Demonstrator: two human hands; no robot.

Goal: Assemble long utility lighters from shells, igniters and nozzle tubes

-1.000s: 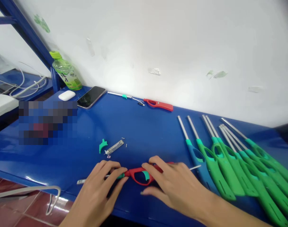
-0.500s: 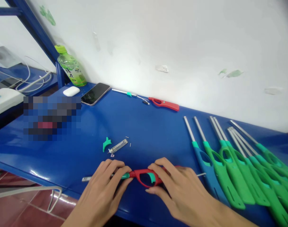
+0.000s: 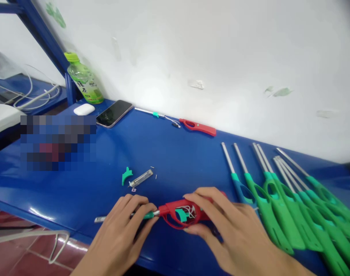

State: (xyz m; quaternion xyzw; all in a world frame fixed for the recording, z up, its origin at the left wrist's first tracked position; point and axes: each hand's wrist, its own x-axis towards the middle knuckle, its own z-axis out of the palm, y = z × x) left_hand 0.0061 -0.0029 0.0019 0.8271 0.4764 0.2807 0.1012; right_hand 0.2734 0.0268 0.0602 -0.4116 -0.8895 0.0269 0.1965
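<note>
Near the table's front edge lies a red lighter body (image 3: pixel 170 209), held between both hands. My left hand (image 3: pixel 126 226) is closed around the metal tube (image 3: pixel 99 219) and its green collar, left of the body. My right hand (image 3: pixel 223 226) grips the red body's handle part. The two red halves stand apart around the guard loop, and a green trigger (image 3: pixel 181 215) and white wires show inside. Above my hands lie a loose green trigger (image 3: pixel 127 175), a clear lighter tank (image 3: pixel 141 178) and small metal pins.
Several green lighters (image 3: pixel 278 214) and a blue one (image 3: pixel 242 191) lie at the right. A red shell (image 3: pixel 199 127) and a wired tube (image 3: pixel 147 112) lie by the wall. A phone (image 3: pixel 115 113), white case (image 3: pixel 84 109) and bottle (image 3: pixel 85 82) stand back left.
The red body's halves have parted at the guard loop, showing wires inside. My right hand has tilted its part upward. Bare metal now shows between the green collar and the red body.
</note>
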